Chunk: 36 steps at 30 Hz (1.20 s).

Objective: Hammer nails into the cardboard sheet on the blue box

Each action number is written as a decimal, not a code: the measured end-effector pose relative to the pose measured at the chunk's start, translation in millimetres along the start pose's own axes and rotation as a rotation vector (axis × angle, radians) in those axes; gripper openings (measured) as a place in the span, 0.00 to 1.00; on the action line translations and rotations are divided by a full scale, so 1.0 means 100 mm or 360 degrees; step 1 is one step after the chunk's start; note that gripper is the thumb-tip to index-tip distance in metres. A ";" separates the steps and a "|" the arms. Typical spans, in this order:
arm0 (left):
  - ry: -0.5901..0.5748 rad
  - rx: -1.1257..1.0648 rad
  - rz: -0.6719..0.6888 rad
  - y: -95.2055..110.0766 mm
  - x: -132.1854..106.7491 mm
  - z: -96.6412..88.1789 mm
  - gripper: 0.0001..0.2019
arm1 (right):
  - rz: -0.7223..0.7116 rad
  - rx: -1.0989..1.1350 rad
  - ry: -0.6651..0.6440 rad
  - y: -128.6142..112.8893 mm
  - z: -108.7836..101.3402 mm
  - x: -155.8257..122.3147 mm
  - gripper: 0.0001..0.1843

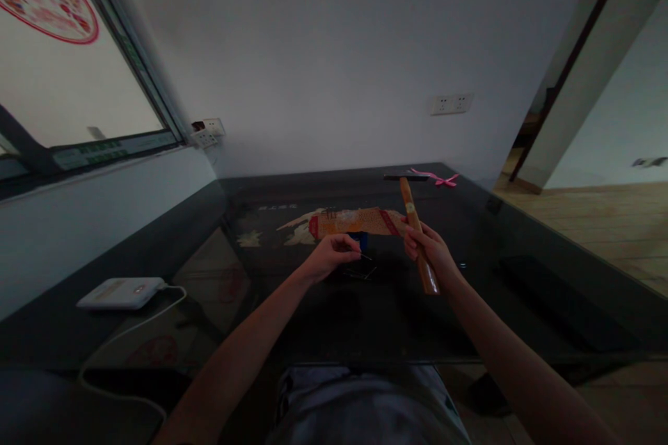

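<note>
My right hand (428, 248) is closed round the wooden handle of a hammer (412, 212), whose dark head points away from me, raised over the table. My left hand (334, 255) is pinched on a thin nail (365, 256) just above the dark glass table (323, 306). A flat piece of wood with a red and orange pattern (358, 222) lies just beyond both hands. Something small and blue (362, 241) sits under its near edge, between my hands.
A pink ribbon (435, 178) lies at the table's far right corner. A white device with a cable (121, 292) sits on the left side. Wall sockets (451, 103) are on the white wall; a window is at left, a doorway at right.
</note>
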State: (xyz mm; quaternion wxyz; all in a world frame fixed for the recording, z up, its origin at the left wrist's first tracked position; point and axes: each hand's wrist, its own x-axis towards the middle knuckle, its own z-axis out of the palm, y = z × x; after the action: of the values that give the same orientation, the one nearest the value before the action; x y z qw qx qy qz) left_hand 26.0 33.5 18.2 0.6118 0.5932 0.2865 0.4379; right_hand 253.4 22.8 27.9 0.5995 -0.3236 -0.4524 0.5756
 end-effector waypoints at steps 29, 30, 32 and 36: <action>0.0839 0.1280 0.0795 0.34 0.71 -0.53 0.08 | -0.0073 -0.0153 -0.0047 0.07 -0.02 0.01 0.20; 0.0833 0.1291 0.0771 0.29 0.74 -0.55 0.08 | -0.0074 -0.0157 -0.0047 0.07 -0.02 0.01 0.20; 0.0808 0.1314 0.0727 0.21 0.77 -0.58 0.08 | -0.0070 -0.0165 -0.0042 0.07 -0.01 0.01 0.20; 0.0733 0.1297 0.0681 0.11 0.77 -0.60 0.07 | -0.0069 -0.0164 -0.0044 0.08 -0.01 0.02 0.19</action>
State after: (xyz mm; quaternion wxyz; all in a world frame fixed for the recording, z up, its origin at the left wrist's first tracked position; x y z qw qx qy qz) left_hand 5.9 128.3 34.1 0.1487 0.7170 0.4333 0.5254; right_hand 251.1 25.8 20.6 0.5880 -0.3362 -0.4964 0.5429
